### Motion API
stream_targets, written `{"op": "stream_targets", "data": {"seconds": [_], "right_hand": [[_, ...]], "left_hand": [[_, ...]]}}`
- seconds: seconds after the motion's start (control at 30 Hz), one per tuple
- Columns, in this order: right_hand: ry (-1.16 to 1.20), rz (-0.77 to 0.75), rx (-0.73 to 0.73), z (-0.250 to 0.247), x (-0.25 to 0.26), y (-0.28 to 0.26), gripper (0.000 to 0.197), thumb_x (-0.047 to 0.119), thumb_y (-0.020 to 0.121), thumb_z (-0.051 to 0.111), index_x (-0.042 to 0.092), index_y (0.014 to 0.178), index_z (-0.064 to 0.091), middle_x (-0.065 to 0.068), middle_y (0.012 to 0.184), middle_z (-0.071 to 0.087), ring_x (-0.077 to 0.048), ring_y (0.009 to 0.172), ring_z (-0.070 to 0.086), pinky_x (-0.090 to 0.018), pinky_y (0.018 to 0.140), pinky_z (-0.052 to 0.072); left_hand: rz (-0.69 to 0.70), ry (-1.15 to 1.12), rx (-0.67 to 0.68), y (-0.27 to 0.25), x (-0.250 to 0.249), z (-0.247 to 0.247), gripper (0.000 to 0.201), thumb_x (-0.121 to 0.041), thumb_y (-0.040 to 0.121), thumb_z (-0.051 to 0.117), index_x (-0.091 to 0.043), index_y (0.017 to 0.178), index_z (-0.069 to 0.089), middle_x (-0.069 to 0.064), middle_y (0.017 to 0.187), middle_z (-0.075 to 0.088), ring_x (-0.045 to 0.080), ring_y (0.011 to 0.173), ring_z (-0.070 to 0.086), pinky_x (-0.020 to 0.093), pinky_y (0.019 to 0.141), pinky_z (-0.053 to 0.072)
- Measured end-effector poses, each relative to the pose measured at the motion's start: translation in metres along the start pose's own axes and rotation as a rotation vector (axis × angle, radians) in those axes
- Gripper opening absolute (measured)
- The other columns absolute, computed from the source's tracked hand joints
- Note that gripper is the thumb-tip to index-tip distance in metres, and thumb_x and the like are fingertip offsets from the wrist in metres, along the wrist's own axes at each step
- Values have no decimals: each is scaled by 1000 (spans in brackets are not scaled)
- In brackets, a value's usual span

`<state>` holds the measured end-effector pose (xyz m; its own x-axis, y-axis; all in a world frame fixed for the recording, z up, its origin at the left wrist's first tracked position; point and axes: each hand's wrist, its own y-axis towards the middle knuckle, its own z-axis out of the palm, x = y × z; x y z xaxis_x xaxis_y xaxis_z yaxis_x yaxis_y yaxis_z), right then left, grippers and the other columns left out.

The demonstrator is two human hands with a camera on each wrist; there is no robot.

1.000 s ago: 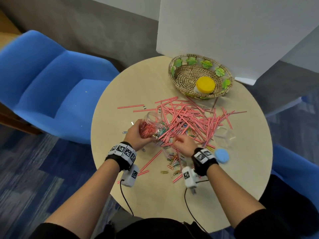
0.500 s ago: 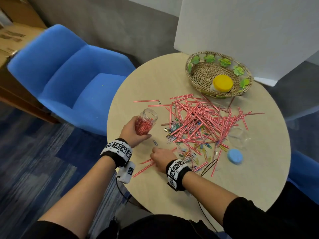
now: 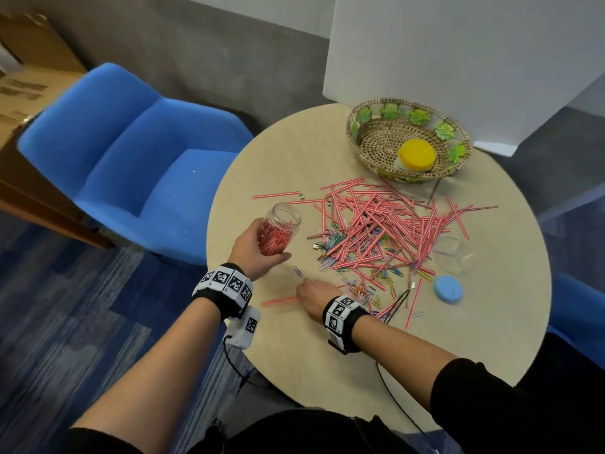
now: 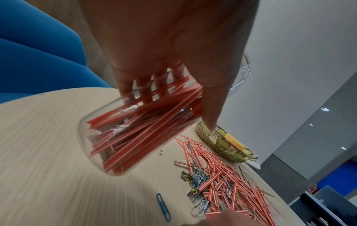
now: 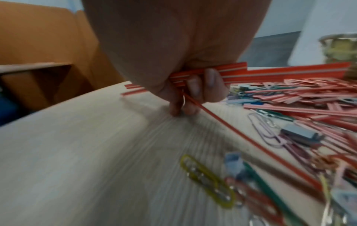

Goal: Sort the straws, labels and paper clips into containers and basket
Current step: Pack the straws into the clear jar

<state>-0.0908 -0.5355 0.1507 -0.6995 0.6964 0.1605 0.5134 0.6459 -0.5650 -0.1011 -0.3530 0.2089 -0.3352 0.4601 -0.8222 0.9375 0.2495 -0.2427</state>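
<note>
My left hand (image 3: 258, 249) grips a clear plastic jar (image 3: 278, 229) half full of red-striped straws, tilted above the table's left side; the jar (image 4: 135, 133) fills the left wrist view. My right hand (image 3: 312, 293) rests knuckles-down on the table near the front and holds a small bundle of red straws (image 5: 228, 71), its fingers (image 5: 201, 87) curled round them. A big heap of straws (image 3: 386, 224) mixed with coloured paper clips (image 3: 383, 273) covers the table's middle. The woven basket (image 3: 360, 139) at the back holds a yellow-lidded jar (image 3: 416, 155).
An empty clear cup (image 3: 453, 253) and a blue lid (image 3: 448, 289) lie at the right of the round table (image 3: 294, 355). A lone blue paper clip (image 3: 298, 271) lies between my hands. A blue armchair (image 3: 124, 168) stands left; a white board (image 3: 458, 60) stands behind the basket.
My left hand drew the jar away from the heap to the left. My right hand moved left and toward the table's front, gathering straws there.
</note>
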Motion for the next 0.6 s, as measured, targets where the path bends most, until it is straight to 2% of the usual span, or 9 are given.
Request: {"op": "stream_targets", "data": {"seconds": [0.1, 0.17, 0.2, 0.27, 0.3, 0.4, 0.47, 0.53, 0.6], "right_hand": [[68, 126, -10, -17, -22, -2, 28, 12, 96, 38, 6, 113, 59, -17, 103, 64, -35, 96, 62, -36, 73, 44], [262, 233, -101, -27, -44, -9, 28, 14, 99, 34, 10, 108, 61, -9, 94, 64, -26, 84, 61, -33, 73, 48], [448, 293, -175, -32, -56, -13, 28, 14, 100, 34, 12, 102, 62, -5, 88, 63, -21, 75, 59, -33, 72, 49], [1008, 394, -341, -47, -81, -26, 26, 13, 102, 36, 14, 90, 59, 1, 76, 55, -13, 59, 49, -33, 64, 45], [1277, 398, -435, -57, -92, -33, 26, 11, 102, 36, 14, 87, 57, 1, 71, 50, -11, 54, 43, -32, 58, 43], [1748, 278, -724, -100, -111, -52, 29, 6, 100, 33, 14, 83, 54, 7, 59, 34, -9, 46, 26, -25, 44, 26], [1963, 118, -892, -133, -110, -67, 26, 8, 97, 33, 14, 80, 53, 7, 56, 25, -10, 47, 17, -25, 44, 17], [2077, -65, -985, -159, -100, -77, 26, 16, 97, 34, 15, 76, 50, 6, 58, 20, -12, 49, 14, -28, 48, 12], [2063, -209, -1007, -173, -88, -84, 30, 19, 98, 33, 15, 69, 40, 5, 58, 20, -13, 50, 13, -30, 49, 13]], "left_hand": [[7, 1, 4, 3, -1, -1, 68, -19, 70, 90, -11, 125, 52, -6, 102, 57, 16, 95, 58, 25, 82, 43], [12, -4, 14, 4, -1, 0, 67, -19, 70, 90, -10, 125, 52, -6, 102, 57, 15, 94, 58, 24, 81, 43], [14, -6, 20, 4, -2, 0, 67, -19, 71, 90, -10, 125, 52, -5, 102, 58, 16, 94, 58, 25, 81, 44], [21, -10, 39, 6, -2, 4, 69, -20, 70, 91, -11, 126, 52, -4, 104, 59, 19, 98, 60, 29, 85, 48], [27, -7, 55, 8, -2, 6, 70, -21, 69, 91, -12, 126, 52, -3, 105, 60, 21, 101, 62, 32, 88, 51], [53, -3, 129, 11, -8, 20, 70, -24, 68, 91, -17, 125, 52, -3, 110, 63, 22, 104, 64, 39, 93, 54], [99, -12, 186, 11, -16, 34, 72, -27, 66, 92, -19, 126, 52, -1, 115, 65, 21, 106, 64, 41, 94, 55], [152, -2, 243, 9, -26, 47, 76, -27, 66, 92, -18, 130, 51, 0, 118, 65, 19, 107, 65, 38, 95, 54], [174, -8, 292, 6, -35, 60, 77, -28, 66, 91, -18, 131, 51, -1, 118, 65, 17, 104, 66, 37, 94, 55]]}}
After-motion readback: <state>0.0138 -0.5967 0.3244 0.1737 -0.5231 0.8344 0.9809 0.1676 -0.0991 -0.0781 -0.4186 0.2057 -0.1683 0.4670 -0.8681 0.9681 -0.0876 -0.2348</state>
